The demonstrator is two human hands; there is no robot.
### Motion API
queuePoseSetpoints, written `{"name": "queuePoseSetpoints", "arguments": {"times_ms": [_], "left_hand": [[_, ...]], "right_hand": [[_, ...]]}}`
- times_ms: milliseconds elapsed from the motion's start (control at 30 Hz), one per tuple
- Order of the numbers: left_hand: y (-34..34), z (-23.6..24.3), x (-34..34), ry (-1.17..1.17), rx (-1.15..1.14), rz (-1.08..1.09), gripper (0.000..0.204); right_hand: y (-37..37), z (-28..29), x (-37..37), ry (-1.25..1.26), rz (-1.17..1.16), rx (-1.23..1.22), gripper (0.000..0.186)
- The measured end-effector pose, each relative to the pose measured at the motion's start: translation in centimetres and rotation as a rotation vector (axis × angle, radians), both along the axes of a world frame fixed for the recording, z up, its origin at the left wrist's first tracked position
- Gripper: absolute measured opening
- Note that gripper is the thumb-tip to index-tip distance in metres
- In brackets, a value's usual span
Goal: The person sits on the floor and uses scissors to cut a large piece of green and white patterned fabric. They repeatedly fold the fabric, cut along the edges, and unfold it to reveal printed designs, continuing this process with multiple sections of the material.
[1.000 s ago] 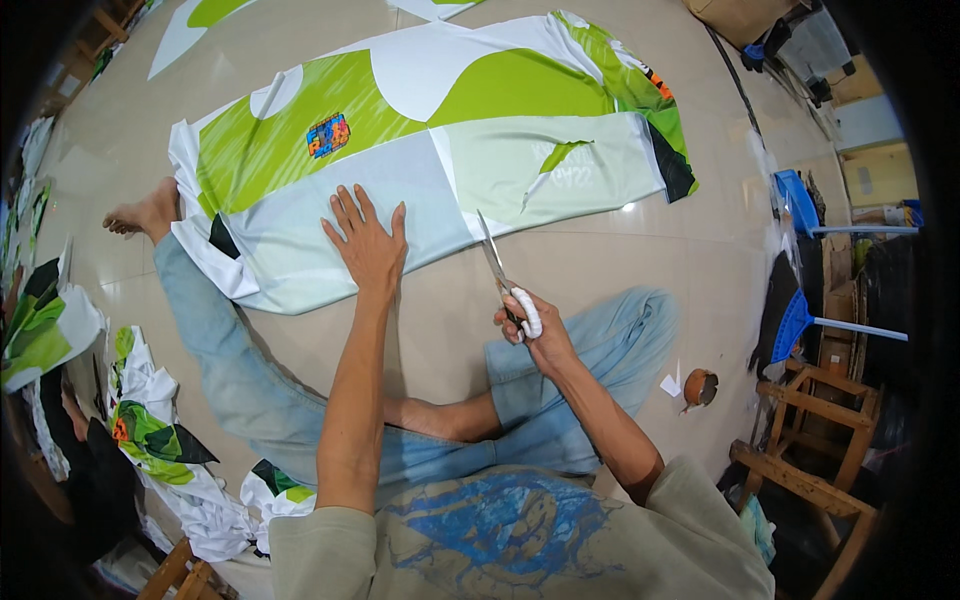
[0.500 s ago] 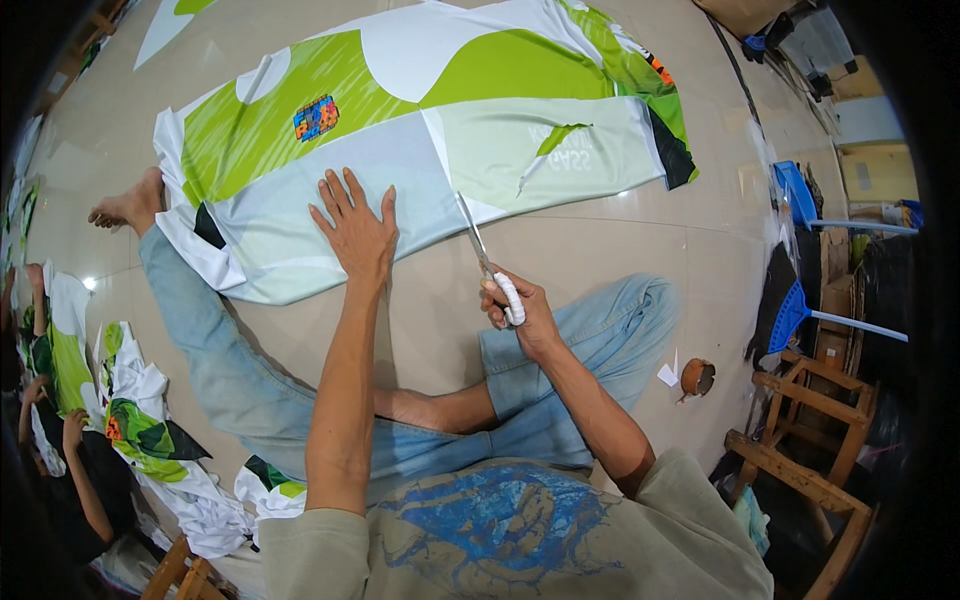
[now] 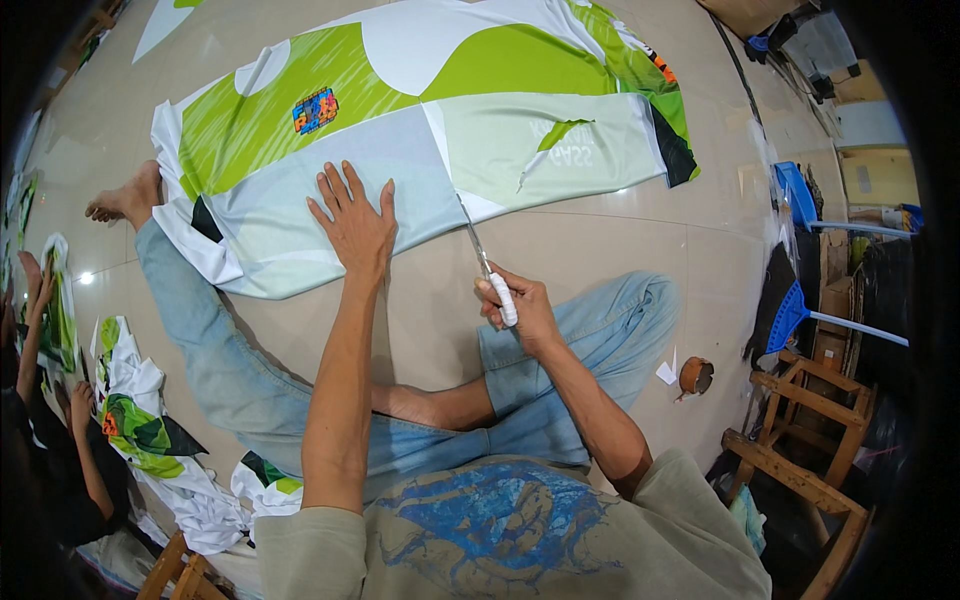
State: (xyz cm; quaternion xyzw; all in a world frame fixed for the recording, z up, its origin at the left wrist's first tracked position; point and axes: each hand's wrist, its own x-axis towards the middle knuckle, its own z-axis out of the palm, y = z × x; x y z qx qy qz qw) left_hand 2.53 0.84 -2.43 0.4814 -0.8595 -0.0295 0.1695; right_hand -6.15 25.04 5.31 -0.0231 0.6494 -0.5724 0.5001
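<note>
Green and white printed fabric [image 3: 510,75] lies spread on the floor, its pale lower part folded in wrinkles at the left end. My left hand [image 3: 355,220] lies flat on the pale section, fingers spread and holding nothing. My right hand [image 3: 525,312] grips scissors [image 3: 500,296] with white-wrapped handles. Their blades point away from me, the tips at the fabric's near edge, right of my left hand. A small slit shows green in the pale section further right.
Cut fabric pieces [image 3: 140,440] are heaped at my left, where another person [image 3: 95,470] works with fabric. At my right are blue dustpans [image 3: 788,318], wooden frames [image 3: 810,465], a round brown object [image 3: 697,376] and cardboard. My jean-clad legs [image 3: 220,340] rest on the floor [image 3: 630,240].
The scissor blades have drawn together and sit on the fabric edge. My right hand has shifted slightly up and left. The other person's arms at the left have come further into view.
</note>
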Motion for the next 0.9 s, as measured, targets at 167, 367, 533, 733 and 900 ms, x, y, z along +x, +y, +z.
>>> {"name": "queuePoseSetpoints", "arguments": {"times_ms": [167,367,533,733,900], "left_hand": [[-0.1,0.0,0.0,-0.002,0.01,0.001,0.076],[0.0,0.2,0.0,0.023,0.035,-0.01,0.076],[0.0,0.1,0.0,0.039,0.038,-0.016,0.075],[-0.1,0.1,0.0,0.013,0.049,0.0,0.075],[0.0,0.4,0.1,0.008,0.048,0.001,0.075]], "right_hand": [[-0.3,0.3,-0.2,-0.026,-0.028,-0.058,0.059],[-2.2,-0.3,-1.0,0.035,-0.017,-0.044,0.054],[-3.1,-0.8,-1.2,0.057,-0.026,-0.044,0.057],[-3.2,-0.5,-1.7,0.004,-0.006,-0.064,0.06],[-4.7,-0.1,-2.7,-0.067,-0.037,-0.051,0.056]]}}
